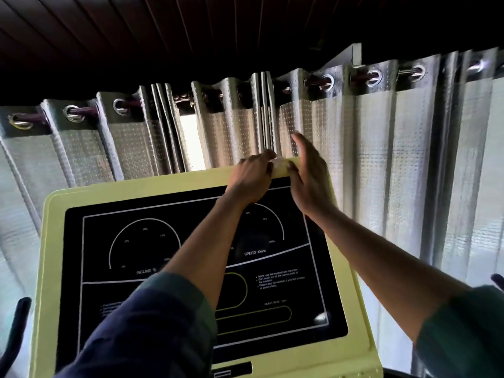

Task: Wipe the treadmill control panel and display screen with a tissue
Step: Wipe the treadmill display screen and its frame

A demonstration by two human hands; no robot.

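Observation:
The treadmill console has a pale yellow-green frame (131, 186) around a black display screen (147, 255) with white dial markings. A small white tissue (279, 165) lies on the frame's top edge near its right corner. My left hand (252, 178) has its fingers curled over the tissue and presses it against the frame. Just to the right, my right hand (309, 173) is raised with straight fingers, its thumb touching the tissue's right end. Both forearms cross over the screen and hide part of it.
Silver-grey eyelet curtains (381, 159) hang close behind the console on a rod, with a bright gap (191, 143) in the middle. A dark handle (16, 328) curves at the lower left. A dark slatted ceiling is overhead.

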